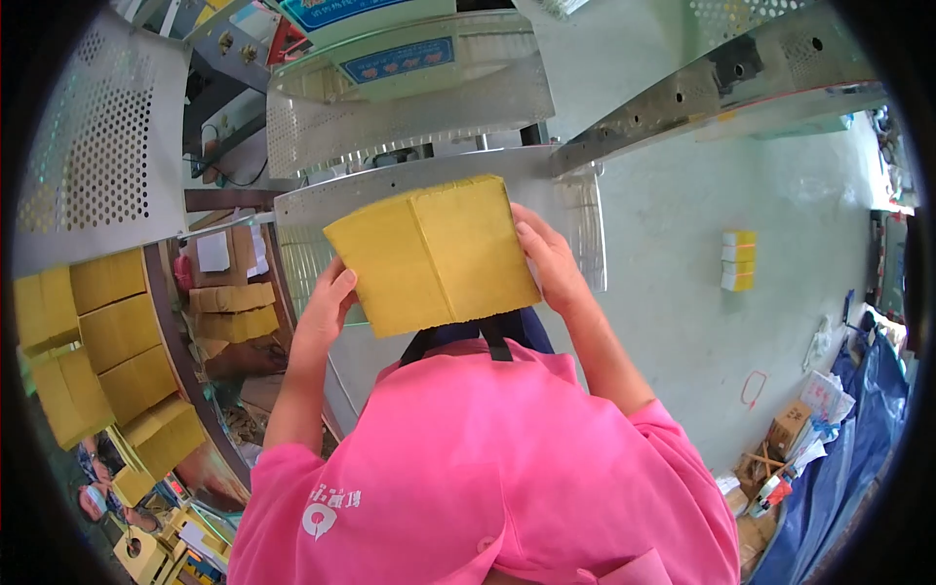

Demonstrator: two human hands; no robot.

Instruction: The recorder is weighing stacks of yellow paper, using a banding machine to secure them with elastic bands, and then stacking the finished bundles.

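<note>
A thick stack of yellow paper sheets (pixel 434 255) is held flat between both hands in front of my chest, over the edge of a perforated metal machine table (pixel 322 205). My left hand (pixel 327 307) grips its left edge, fingers pressed on the side. My right hand (pixel 548 261) clasps its right edge. The stack shows a seam down its middle, like two bundles side by side. My pink shirt (pixel 468 468) fills the lower middle.
Several more yellow stacks (pixel 107 341) lie in a row on a curved shelf at the left. A machine with a blue-labelled panel (pixel 409 58) stands ahead. A small yellow and white pile (pixel 738 259) sits on the green floor at right, with cardboard boxes (pixel 790 429) and blue sheeting.
</note>
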